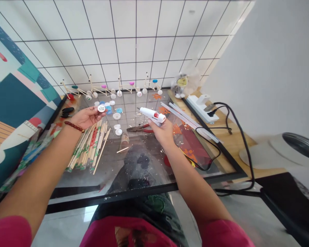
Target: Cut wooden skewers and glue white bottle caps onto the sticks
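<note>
My left hand pinches a white bottle cap with dark marks on its face, held above the left part of the glass table. Wrapped round a white glue gun is my right hand; the nozzle points to the left. Below the gun lie pliers with red handles. Loose white and blue caps are scattered beside my left hand. A bundle of wooden chopsticks, many in printed wrappers, lies under my left wrist. Small stick models with cap wheels stand in a row at the back.
A white power strip with a black plug and cord sits at the right edge. Clear glue sticks lie near it. A black stapler is at the left, and a plastic bag is at the back right.
</note>
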The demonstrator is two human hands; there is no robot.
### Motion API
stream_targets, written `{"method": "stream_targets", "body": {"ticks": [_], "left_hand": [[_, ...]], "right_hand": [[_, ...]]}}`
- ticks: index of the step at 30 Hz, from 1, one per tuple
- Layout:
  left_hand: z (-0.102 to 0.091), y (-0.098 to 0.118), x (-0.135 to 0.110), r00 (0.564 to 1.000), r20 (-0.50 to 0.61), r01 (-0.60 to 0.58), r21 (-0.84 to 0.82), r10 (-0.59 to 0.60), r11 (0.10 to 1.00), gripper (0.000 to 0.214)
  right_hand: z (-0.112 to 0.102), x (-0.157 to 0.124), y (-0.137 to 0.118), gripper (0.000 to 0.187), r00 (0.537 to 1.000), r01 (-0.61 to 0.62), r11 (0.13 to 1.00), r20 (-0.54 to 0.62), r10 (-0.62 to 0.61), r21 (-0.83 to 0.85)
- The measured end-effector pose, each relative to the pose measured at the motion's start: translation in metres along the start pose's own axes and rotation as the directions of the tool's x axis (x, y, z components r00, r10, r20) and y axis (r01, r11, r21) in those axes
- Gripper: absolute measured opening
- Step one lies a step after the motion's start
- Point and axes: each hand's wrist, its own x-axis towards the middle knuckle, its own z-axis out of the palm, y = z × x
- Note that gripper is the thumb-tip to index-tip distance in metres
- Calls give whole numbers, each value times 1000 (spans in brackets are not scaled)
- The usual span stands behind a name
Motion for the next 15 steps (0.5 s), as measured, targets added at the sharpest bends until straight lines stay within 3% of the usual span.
{"method": "stream_targets", "body": {"ticks": [1, 3, 5, 7, 11, 15], "left_hand": [[0, -1, -1, 1000, -8, -10, 36, 10, 999, 15], [-2, -2, -1, 993, -59, -82, 290, 103, 954, 16], [-5, -3, 1, 966, -111, -121, 605, 233, 787, 15], [-10, -1, 3, 945, -124, -90, 793, 304, 602, 10], [-14, 4, 11, 941, -104, -45, 905, 322, 423, 11], [-9, 0, 29, 912, -102, -50, 934, 398, 354, 7]], "right_hand": [[0, 0, -1, 35, 1000, 1, 1000, 4, -1, -2], [0, -1, 0, 35, 1000, 4, 1000, 12, -4, -11], [0, -1, 2, 34, 1000, 8, 1000, 19, -8, -25], [0, 0, 4, 34, 1000, 12, 999, 18, -11, -41], [1, 0, 9, 34, 1000, 11, 998, 9, -11, -64], [1, 0, 9, 35, 1000, 3, 998, 10, -3, -62]]}}
